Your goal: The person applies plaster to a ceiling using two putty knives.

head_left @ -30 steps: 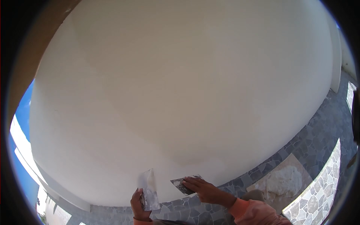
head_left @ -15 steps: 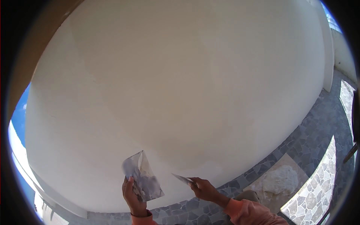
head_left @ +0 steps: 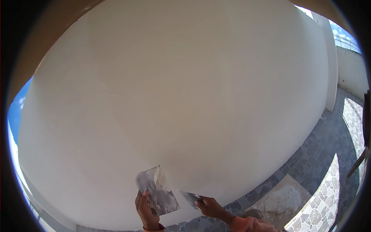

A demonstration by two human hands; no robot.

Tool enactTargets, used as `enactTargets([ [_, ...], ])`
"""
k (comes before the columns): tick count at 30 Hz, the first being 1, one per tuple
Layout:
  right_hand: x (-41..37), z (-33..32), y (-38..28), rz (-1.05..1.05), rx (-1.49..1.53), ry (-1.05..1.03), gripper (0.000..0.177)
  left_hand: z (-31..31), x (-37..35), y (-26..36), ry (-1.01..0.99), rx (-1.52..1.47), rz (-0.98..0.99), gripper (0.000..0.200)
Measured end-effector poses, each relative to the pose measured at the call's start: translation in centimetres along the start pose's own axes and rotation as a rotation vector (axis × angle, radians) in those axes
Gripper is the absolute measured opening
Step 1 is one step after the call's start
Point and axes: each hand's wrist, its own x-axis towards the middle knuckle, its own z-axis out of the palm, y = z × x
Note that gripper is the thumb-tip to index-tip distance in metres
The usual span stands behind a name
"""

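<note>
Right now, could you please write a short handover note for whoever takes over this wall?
Left hand grips the metal plate, with a dab of white filler at its top edge.
Right hand holds the small scraper, blade beside the plate.
Done: the wall above shows a faintly smoother patch.
Left: that dab is not yet spread; a filler heap sits on the board.

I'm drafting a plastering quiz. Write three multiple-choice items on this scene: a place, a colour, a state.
1. The putty heap lies: A on a board on the floor; B in a bucket; C on a chair.
2. The sleeve is: A blue; B orange; C green.
3. The left hand's plate: A is clean; B carries putty; C lies on the floor.
Key: 1 A, it sits on the board; 2 B, orange behind the right hand holding the knife; 3 B, white dab on it.
</note>
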Motion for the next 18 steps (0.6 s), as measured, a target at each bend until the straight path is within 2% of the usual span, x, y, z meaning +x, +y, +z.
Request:
enactTargets([
  [3,0.2,0.5,-0.3,0.036,-0.008,-0.030,0.034,-2.1,0.7,-0.9,0.012,0.019,0.001,0.038],
  [6,0.6,0.6,1.2,0.043,-0.004,-0.048,0.034,-2.5,0.8,-2.0,0.106,-0.026,0.018,0.036],
  [10,0.5,1.2,2.0,-0.046,-0.022,-0.008,0.033,-2.7,0.5,-1.6,0.049,-0.060,0.005,0.038],
  [13,0.4,1.5,1.5,-0.006,-0.080,-0.041,0.032,-3.6,0.9,-1.0,-0.005,-0.091,-0.002,0.040],
  [16,0.5,2.2,2.4,-0.097,-0.091,0.008,0.031,-4.2,1.0,-0.6,-0.012,-0.136,-0.010,0.041],
  [18,0.5,2.2,3.0,-0.047,-0.112,-0.029,0.031,-3.8,1.1,-1.2,0.051,-0.126,0.013,0.037],
])
